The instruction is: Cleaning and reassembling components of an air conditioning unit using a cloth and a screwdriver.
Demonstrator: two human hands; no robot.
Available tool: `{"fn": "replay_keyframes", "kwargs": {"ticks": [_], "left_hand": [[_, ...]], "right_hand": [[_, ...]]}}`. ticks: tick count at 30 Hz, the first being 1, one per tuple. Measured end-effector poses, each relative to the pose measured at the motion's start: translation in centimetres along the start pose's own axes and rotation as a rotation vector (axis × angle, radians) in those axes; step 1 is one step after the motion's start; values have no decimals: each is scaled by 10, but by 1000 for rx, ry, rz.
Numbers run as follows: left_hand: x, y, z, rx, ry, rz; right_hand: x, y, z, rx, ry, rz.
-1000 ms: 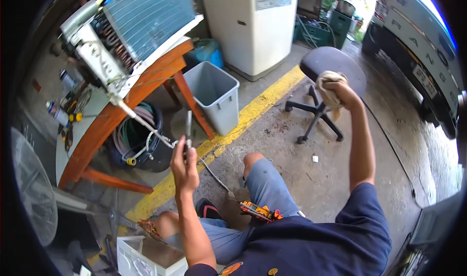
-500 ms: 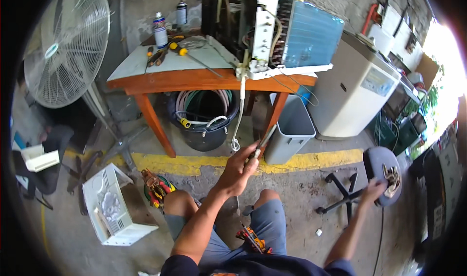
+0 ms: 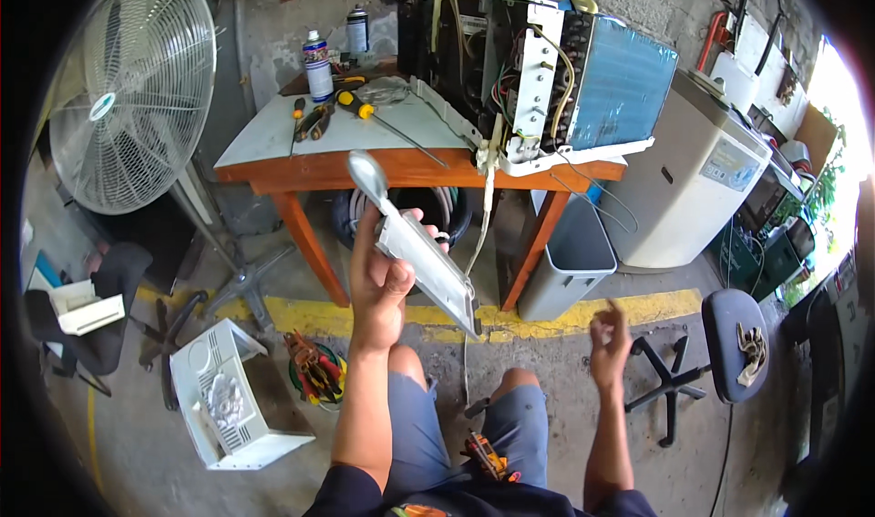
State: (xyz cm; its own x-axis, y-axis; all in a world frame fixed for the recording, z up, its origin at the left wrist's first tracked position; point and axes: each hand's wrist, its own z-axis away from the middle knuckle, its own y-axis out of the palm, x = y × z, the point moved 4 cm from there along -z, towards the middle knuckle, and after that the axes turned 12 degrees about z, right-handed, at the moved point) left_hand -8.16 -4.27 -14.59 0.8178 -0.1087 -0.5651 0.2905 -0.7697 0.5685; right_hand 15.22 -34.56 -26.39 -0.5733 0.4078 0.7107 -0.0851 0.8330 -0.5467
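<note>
My left hand [image 3: 375, 289] is closed around a long silver-grey panel [image 3: 430, 273], held up and tilted in front of the bench. Its upper end carries a rounded, spoon-shaped piece [image 3: 367, 178]; I cannot tell what kind of part it is. My thumb lies over the near edge, and several fingers are hidden behind it. To the right, my right hand [image 3: 609, 346] is raised with nothing visible in it, its fingers partly bent and apart. Beyond both hands, an opened air-conditioner unit [image 3: 538, 79] with a blue finned coil [image 3: 624, 84] stands on the bench [image 3: 260, 148].
Screwdrivers [image 3: 392, 129], pliers and spray cans [image 3: 317, 66] lie or stand on the bench. Below are a grey bin [image 3: 570, 253] and a dark hose tub. A fan [image 3: 132, 98], a white casing [image 3: 205, 398] and a tool basket [image 3: 314, 367] are left; a wheeled stool [image 3: 729, 348] is right.
My left hand has lifted and turned the panel, so its broad face shows instead of its edge. My right hand has moved left, away from the stool seat.
</note>
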Motion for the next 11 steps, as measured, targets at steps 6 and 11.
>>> {"fn": "replay_keyframes", "kwargs": {"ticks": [6, 11], "left_hand": [[-23, -16, -82, 33, 27, -188], [-29, -21, -143, 175, 47, -100]], "right_hand": [[127, -53, -100, -380, -348, -26], [243, -58, -153, -445, -603, -105]]}}
